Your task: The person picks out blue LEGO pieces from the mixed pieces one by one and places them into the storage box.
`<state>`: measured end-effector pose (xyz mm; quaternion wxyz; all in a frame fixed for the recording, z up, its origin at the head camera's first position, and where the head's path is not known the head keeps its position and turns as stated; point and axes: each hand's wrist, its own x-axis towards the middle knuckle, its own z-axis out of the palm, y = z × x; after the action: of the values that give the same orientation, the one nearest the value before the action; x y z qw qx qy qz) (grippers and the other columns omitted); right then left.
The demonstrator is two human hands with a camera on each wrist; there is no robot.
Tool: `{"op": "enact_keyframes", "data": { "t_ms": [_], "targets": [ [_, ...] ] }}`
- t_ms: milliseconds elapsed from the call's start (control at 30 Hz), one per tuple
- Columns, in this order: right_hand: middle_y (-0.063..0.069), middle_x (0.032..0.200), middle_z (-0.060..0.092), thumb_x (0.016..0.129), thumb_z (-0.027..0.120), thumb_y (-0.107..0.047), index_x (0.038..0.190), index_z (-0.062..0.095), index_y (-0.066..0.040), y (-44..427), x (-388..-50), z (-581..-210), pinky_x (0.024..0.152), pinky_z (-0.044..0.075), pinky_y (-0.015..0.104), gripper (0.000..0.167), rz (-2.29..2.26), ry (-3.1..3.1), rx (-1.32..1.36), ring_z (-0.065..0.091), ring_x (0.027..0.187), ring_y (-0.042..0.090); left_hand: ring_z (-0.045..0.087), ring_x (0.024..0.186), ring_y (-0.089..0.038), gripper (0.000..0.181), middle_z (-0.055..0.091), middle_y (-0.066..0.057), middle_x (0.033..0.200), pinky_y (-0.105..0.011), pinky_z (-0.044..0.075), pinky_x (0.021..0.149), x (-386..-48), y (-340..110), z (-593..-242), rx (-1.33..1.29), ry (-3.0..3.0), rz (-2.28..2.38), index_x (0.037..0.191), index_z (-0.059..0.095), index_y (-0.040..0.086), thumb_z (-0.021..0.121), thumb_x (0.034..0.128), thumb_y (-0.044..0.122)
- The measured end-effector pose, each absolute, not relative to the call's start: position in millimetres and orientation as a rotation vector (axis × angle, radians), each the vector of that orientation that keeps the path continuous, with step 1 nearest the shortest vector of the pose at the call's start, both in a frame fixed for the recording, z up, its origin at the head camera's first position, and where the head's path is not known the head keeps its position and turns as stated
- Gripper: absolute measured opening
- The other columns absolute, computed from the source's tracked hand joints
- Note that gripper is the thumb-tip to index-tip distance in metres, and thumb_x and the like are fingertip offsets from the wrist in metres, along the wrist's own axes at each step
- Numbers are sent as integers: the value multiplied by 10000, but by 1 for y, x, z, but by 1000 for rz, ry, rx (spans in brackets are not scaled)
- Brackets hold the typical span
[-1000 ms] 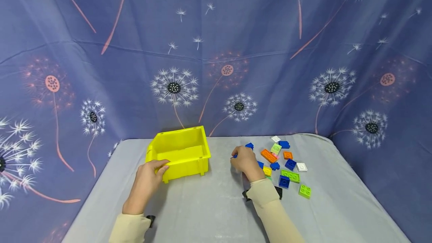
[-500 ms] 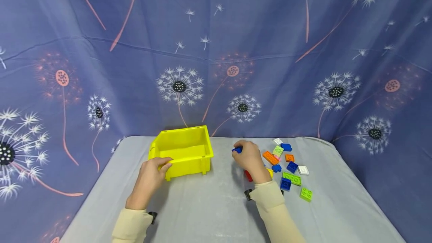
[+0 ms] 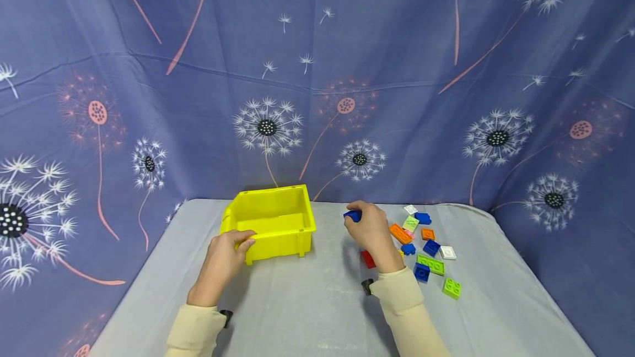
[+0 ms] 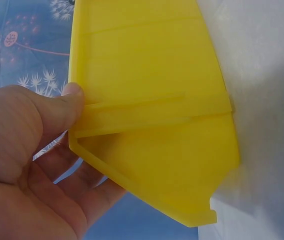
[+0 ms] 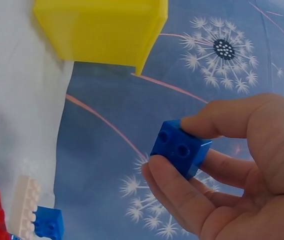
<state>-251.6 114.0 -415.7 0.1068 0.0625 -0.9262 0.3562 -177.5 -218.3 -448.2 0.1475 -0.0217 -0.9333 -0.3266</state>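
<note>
My left hand (image 3: 220,263) grips the near left edge of a yellow plastic bin (image 3: 280,245). In the left wrist view the thumb lies on one face of the bin's wall (image 4: 152,70), and the fingers reach round behind it. To the right of the bin, my right hand (image 3: 371,231) holds a blue toy building brick (image 3: 353,215) above the table. The right wrist view shows this blue brick (image 5: 179,150) pinched between thumb and fingers, with round studs on one face. The bin's visible inner floor holds no bricks.
Loose bricks lie on the grey cloth-covered table (image 3: 307,313) at right: a red one (image 3: 367,259) beneath my right wrist, a long orange one (image 3: 400,233), a lime one (image 3: 452,288), a white one (image 3: 447,252) and several others. A dandelion-print curtain (image 3: 421,142) hangs behind.
My right hand has lifted the blue brick off the table and raised it slightly. The red brick has come into view under the wrist. My left hand keeps its grip on the bin.
</note>
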Motion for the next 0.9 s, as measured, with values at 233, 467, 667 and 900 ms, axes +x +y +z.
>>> {"op": "enact_keyframes", "data": {
  "t_ms": [233, 467, 667, 900],
  "targets": [
    [191, 1233, 690, 922, 720, -214, 1239, 739, -117, 114, -248, -408, 899, 592, 539, 332, 1056, -2683, 217, 657, 1085, 391, 708, 1105, -331, 264, 744, -135, 1221, -502, 590, 898, -178, -218, -446, -45, -2691, -962, 1224, 775, 89, 742, 972, 158],
    [154, 1159, 700, 917, 737, -204, 1217, 747, -129, 110, -244, -406, 863, 599, 489, 309, 1045, -2646, 228, 664, 975, 320, 703, 1119, -337, 271, 740, -138, 1231, -503, 586, 913, -178, -217, -448, -28, -2701, -976, 1232, 771, 84, 741, 972, 156],
    [124, 1095, 697, 917, 747, -192, 1226, 748, -132, 106, -241, -401, 768, 603, 425, 315, 1062, -2603, 252, 651, 865, 255, 701, 1121, -338, 277, 738, -139, 1233, -503, 587, 915, -179, -218, -448, -42, -2695, -980, 1239, 768, 87, 741, 973, 160],
    [126, 1109, 691, 916, 750, -191, 1230, 739, -162, 103, -236, -396, 816, 613, 440, 315, 1085, -2599, 253, 693, 933, 287, 701, 1120, -348, 272, 739, -144, 1226, -505, 589, 912, -178, -218, -449, -43, -2693, -975, 1236, 770, 91, 740, 973, 155]
  ]
}}
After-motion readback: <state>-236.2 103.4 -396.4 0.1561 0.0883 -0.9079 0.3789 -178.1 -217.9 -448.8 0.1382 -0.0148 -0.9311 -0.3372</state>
